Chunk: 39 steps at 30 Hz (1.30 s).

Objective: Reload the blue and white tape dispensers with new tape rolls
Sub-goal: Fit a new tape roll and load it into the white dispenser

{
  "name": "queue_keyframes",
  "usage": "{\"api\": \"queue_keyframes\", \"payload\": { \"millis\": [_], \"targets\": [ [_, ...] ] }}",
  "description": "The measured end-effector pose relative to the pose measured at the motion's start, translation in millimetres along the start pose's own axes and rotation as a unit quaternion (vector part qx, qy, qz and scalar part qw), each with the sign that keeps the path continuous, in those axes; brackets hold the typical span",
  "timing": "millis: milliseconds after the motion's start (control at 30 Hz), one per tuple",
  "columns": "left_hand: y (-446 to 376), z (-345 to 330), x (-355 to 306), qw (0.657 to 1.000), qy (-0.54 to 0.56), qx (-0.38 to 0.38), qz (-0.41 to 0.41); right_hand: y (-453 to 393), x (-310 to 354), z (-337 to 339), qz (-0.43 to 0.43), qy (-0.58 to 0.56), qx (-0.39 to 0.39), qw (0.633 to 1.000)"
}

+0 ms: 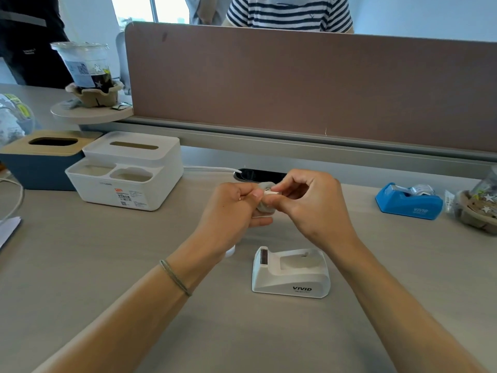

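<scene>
A white tape dispenser (291,273) marked VIVID stands on the desk in front of me, its roll bay empty. Just above it, both hands meet around a small tape roll (265,204). My left hand (232,208) grips the roll from the left, and my right hand (312,203) pinches a white piece at its top with thumb and forefinger. Most of the roll is hidden by my fingers. A small white round piece (230,251) peeks out on the desk under my left wrist. The blue tape dispenser (408,201), with a roll in it, sits at the far right.
A white desk organiser (126,170) and a blue tissue box with a wooden lid (40,160) stand at the left. A brown partition (295,84) closes off the back; a person in a striped shirt stands behind it. A paper cup carrier (478,211) sits at the right edge.
</scene>
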<state>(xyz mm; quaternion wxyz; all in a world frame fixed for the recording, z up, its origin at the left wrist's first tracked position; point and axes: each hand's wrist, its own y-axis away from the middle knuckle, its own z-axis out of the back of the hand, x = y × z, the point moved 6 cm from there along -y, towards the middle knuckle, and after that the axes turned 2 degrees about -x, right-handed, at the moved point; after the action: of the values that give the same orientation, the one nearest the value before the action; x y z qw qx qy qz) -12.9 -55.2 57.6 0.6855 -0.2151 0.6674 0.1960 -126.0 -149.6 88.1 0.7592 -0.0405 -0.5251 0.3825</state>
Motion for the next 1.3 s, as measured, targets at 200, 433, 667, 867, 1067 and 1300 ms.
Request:
{"api": "queue_keyframes", "payload": {
  "millis": [200,433,667,867,1067,1300],
  "targets": [
    [-3,6,-2,1.000,0.023,0.009,0.003,7,6,-13,0.046,0.043,0.063,0.996],
    [-1,2,-4,1.000,0.006,0.006,-0.021,8,7,-11,0.052,0.036,0.031,0.998],
    [1,1,-3,0.999,0.014,-0.011,-0.031,3,3,-6,-0.005,-0.038,0.044,0.998],
    [0,1,-7,0.997,0.052,0.049,-0.009,-3,-4,1,0.026,0.070,0.030,0.997],
    [-1,4,-6,0.998,0.026,0.054,-0.013,-3,1,1,0.010,0.029,0.101,0.994],
    [0,4,-6,0.998,0.005,0.047,-0.036,-2,5,3,0.010,-0.015,0.104,0.994]
  ]
}}
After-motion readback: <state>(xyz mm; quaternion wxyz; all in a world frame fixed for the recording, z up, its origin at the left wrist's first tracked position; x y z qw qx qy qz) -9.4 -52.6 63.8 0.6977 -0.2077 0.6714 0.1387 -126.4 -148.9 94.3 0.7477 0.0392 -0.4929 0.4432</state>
